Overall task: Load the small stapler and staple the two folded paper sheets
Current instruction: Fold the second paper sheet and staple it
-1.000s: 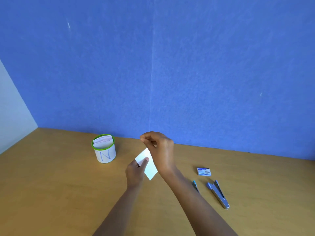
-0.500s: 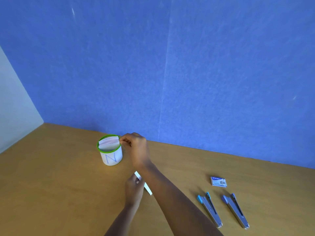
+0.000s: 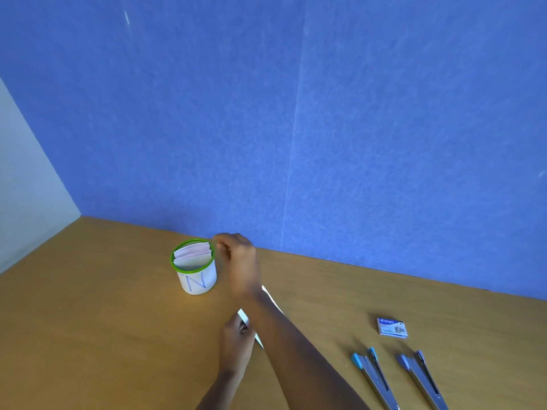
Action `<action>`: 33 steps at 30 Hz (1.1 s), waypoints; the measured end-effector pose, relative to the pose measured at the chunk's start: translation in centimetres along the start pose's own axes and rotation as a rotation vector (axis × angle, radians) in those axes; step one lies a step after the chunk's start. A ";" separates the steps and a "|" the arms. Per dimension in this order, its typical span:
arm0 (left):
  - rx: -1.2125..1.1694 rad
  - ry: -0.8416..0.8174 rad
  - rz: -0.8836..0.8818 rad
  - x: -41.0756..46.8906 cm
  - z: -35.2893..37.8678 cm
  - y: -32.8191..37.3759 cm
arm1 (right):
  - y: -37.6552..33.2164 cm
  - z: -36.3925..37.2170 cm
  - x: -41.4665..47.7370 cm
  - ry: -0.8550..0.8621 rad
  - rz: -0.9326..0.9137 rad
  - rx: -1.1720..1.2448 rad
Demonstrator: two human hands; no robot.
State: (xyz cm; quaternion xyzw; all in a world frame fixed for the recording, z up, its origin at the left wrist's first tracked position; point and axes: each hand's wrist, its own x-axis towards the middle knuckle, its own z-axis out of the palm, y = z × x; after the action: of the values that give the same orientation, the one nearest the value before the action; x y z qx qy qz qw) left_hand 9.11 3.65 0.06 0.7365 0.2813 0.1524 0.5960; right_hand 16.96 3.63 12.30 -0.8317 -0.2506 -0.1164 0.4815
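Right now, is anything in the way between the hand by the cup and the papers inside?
Nothing visible. The right hand is at the green rim of the cup, beside the folded papers standing in its open top. The left hand holds another sheet.

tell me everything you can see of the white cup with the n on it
A small white cup with a bright green rim and a blue handwritten N on its front. It stands upright on the wooden table, near the blue wall. Folded paper sheets, white and pale pink, stand in it on edge. The right hand hangs beside its rim, fingers curled; whether they touch it cannot be told.
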 end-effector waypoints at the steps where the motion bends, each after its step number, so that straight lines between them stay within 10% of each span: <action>1: 0.011 0.005 -0.009 -0.1 0.2 0.3 | 0.3 -1.0 -0.5 0.071 -0.006 0.031; 18: -0.352 0.128 -0.252 -1.3 -0.1 3.8 | 14.5 -19.7 -19.5 0.349 0.417 -0.700; 33: -0.555 0.023 -0.244 -3.3 -0.8 8.4 | 15.6 -22.2 -23.2 0.286 0.576 -0.487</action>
State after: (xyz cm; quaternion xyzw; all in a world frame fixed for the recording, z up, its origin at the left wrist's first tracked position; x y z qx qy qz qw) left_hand 7.96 1.23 8.76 0.5044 0.3219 0.1589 0.7853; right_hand 6.60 -28.90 1.96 -0.9331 0.0971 -0.1475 0.3133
